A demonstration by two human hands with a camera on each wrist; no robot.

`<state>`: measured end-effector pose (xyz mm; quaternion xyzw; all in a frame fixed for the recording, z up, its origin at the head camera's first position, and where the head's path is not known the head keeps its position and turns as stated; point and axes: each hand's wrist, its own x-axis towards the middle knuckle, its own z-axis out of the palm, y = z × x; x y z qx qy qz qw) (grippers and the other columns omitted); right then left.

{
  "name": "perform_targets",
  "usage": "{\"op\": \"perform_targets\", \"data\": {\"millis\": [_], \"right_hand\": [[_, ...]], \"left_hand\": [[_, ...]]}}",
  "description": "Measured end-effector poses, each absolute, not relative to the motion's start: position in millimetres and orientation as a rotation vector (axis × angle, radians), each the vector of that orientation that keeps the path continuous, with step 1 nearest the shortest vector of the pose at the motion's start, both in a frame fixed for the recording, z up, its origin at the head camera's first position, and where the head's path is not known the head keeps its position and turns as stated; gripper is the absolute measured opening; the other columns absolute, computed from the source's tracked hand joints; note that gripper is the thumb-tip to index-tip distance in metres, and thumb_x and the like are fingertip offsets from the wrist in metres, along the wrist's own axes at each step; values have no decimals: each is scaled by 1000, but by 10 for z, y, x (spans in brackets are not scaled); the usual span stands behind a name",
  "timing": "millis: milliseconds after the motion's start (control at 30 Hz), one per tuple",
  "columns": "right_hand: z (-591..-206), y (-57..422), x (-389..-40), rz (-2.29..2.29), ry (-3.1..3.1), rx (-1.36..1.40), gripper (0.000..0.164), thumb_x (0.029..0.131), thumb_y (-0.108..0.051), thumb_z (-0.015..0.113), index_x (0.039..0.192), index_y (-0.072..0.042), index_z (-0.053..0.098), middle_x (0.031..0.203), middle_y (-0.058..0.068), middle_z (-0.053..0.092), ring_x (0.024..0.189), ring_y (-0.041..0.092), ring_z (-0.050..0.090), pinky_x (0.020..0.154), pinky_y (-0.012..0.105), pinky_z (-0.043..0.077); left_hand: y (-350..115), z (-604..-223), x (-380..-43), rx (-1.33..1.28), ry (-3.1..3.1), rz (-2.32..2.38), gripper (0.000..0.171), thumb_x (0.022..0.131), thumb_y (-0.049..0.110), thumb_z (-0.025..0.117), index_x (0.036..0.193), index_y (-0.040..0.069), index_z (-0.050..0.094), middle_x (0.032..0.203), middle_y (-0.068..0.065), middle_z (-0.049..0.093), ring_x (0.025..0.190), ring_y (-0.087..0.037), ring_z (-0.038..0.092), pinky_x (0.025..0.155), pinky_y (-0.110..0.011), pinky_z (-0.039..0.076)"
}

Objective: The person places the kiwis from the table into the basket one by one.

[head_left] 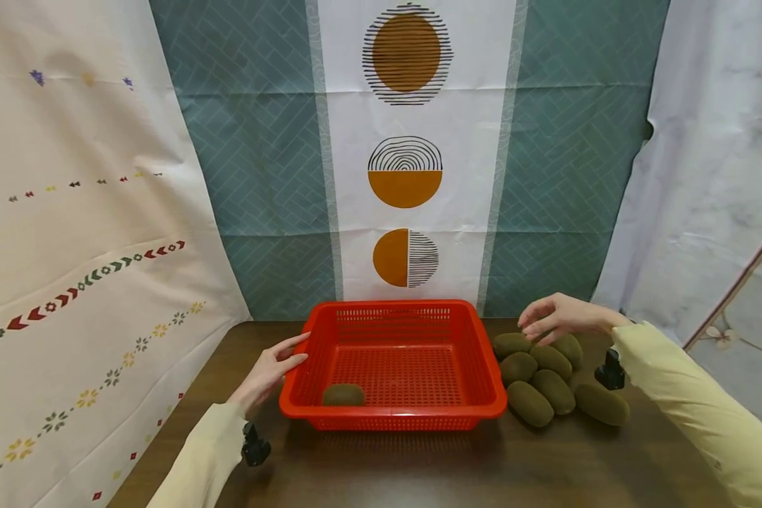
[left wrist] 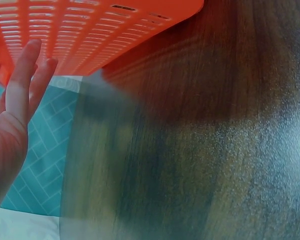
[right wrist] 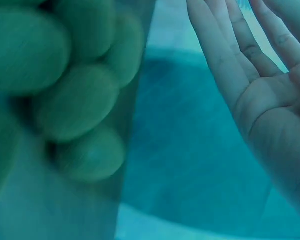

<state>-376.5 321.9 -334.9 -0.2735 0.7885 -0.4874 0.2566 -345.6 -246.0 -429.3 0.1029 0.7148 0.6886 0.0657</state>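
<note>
A red plastic basket [head_left: 394, 410] with slotted walls stands on the table, and one brown kiwifruit [head_left: 343, 395] lies inside by its near left corner. My left hand [head_left: 268, 370] touches the basket's left side; in the left wrist view its straight fingers [left wrist: 21, 82] lie by the outer wall. Over the kiwifruits [head_left: 551, 358] heaped right of the basket hovers my right hand [head_left: 560, 317], its fingers slightly bent and holding nothing. The right wrist view shows that hand's palm [right wrist: 277, 110] facing the camera, apart from the blurred kiwifruits [right wrist: 80, 102].
One kiwifruit [head_left: 602, 404] lies at the right of the heap. The dark wooden table [head_left: 381, 473] runs back to a patterned cloth [head_left: 267, 176]. Other cloths hang at the left [head_left: 89, 282] and right [head_left: 705, 176].
</note>
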Motion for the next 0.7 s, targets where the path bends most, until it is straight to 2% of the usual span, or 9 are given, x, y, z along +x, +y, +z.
{"op": "perform_targets", "data": {"millis": [100, 300, 433, 700], "right_hand": [[-3461, 3425, -3712, -1304, 2115, -754, 26, 90, 0, 53, 112, 12, 51, 104, 27, 55, 96, 43, 52, 78, 56, 43], [-3652, 3774, -3574, -1282, 2131, -694, 31, 90, -2, 53, 116, 14, 48, 108, 29, 51, 97, 38, 53, 77, 51, 46], [-3751, 3961, -3491, -1256, 2144, -688, 30, 90, -2, 53, 114, 16, 48, 107, 29, 52, 97, 40, 53, 75, 51, 47], [-3907, 4193, -3359, -1181, 2145, -668, 27, 88, -1, 55, 110, 14, 52, 98, 20, 57, 86, 26, 55, 67, 49, 47]], "left_hand": [[-2467, -4299, -3449, 294, 2164, 2075, 51, 87, 16, 62, 135, 13, 44, 122, -19, 50, 97, -33, 58, 74, -48, 48], [-2475, -4296, -3445, 345, 2199, 2038, 53, 88, 17, 60, 137, 11, 40, 123, -22, 48, 96, -34, 58, 74, -49, 48], [-2474, -4289, -3447, 330, 2199, 2041, 52, 87, 18, 61, 136, 13, 41, 123, -21, 49, 96, -34, 58, 74, -49, 48], [-2471, -4292, -3446, 332, 2188, 2044, 53, 88, 17, 61, 136, 11, 41, 122, -22, 49, 96, -34, 58, 75, -49, 48]]}}
